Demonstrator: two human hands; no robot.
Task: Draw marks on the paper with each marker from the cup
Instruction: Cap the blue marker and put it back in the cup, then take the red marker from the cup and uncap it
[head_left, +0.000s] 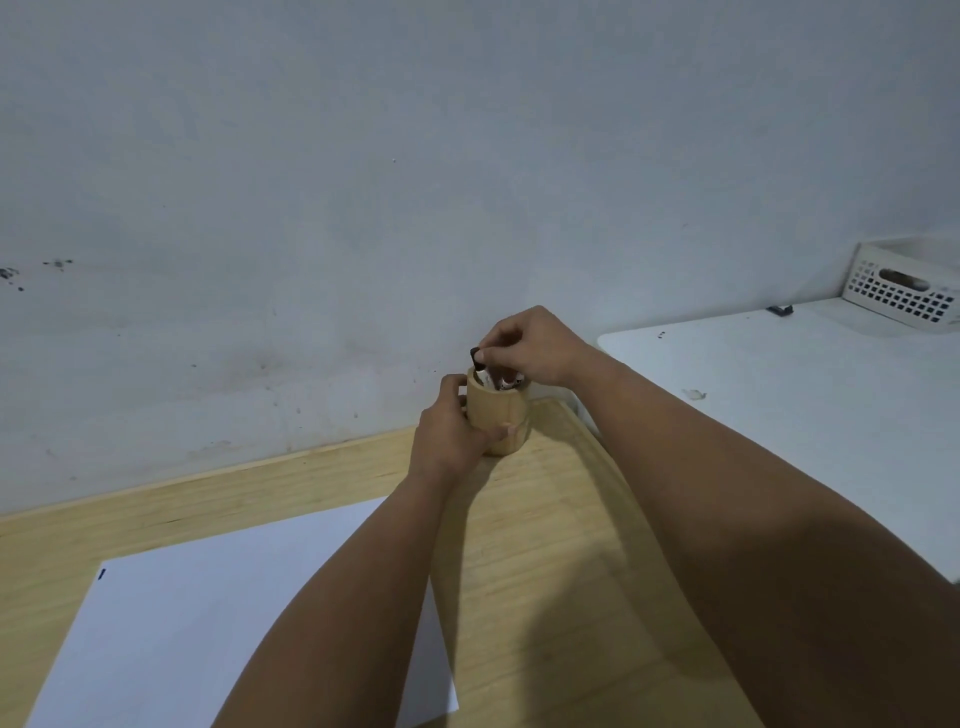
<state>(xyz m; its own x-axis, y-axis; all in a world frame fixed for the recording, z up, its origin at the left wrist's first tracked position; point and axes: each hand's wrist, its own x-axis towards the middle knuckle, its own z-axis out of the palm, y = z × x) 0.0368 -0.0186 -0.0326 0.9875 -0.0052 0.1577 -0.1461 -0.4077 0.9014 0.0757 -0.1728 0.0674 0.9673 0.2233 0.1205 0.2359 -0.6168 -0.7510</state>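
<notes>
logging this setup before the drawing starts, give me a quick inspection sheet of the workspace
surface: light wooden desk against a scuffed pale wall.
job's things: wooden cup at the desk's far right corner, markers inside; black-capped marker standing out of it; white paper lying near the front, one small dark mark by its far left corner.
clutter: nothing seen on the desk.
grippers: left hand wrapped around the cup; right hand pinching the black-capped marker at its top.
cables: nothing seen.
surroundings: white table to the right with a white perforated basket and a few small dark bits on it.
</notes>
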